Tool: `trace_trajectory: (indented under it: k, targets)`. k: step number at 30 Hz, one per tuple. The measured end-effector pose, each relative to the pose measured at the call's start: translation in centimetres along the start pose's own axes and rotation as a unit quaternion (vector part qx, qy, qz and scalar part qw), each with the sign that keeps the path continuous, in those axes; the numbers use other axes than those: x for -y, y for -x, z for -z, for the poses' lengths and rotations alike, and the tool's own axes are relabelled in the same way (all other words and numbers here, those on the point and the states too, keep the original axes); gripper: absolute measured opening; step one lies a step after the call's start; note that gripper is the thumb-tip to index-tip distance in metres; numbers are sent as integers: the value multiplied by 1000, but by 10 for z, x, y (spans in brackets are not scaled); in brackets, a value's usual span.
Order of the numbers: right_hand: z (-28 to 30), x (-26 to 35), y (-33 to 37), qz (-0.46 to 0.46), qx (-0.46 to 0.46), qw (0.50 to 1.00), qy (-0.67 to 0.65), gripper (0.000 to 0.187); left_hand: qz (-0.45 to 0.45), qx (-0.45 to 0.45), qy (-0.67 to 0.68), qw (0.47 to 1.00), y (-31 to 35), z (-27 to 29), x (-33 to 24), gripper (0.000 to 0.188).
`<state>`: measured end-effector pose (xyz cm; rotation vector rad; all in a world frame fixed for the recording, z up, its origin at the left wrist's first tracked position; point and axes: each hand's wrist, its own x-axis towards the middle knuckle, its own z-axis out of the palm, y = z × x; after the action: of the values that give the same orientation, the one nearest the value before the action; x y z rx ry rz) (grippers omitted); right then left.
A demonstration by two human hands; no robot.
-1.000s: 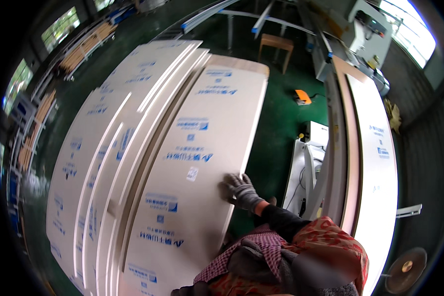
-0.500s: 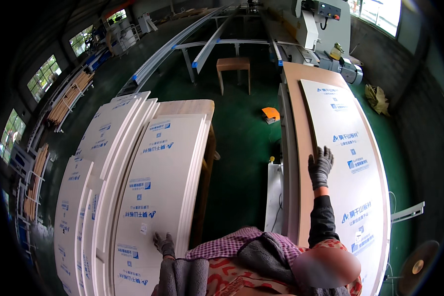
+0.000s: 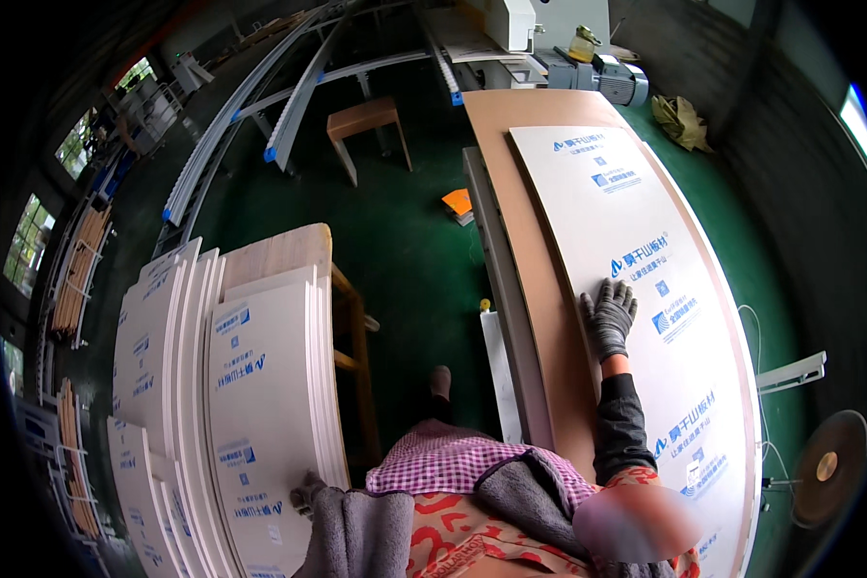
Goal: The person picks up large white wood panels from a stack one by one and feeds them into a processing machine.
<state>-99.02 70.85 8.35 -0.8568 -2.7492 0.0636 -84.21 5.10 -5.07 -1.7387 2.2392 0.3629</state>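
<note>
We spread our right hand on the panel, perhaps steadying it; whether our left hand grips, we cannot tell.

A glossy green floor spreads between the left fingers and the right fingers and reaches forward past both. Far to the left of the left fingers, paned windows line a dim side of the hall and let in daylight. Ahead of the left fingers, a brown stool stands near long metal rails. To the right of the right fingers rises a dark grey wall, where another bright window is cut off by the rim. Ahead of the right fingers, a crumpled yellowish sack lies near that wall.
</note>
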Motion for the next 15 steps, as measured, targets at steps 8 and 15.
trace_trajectory:
  k: [8, 15]
  targets:
    - [-16, 54, -93, -64, 5, 998, 18, 70, -170, 15, 69, 983, -42, 18, -248, 84]
    - [-35, 94, -151, -140, 8, 989, 35, 71, -364, 14, 159, 918, -50, 19, -382, 68]
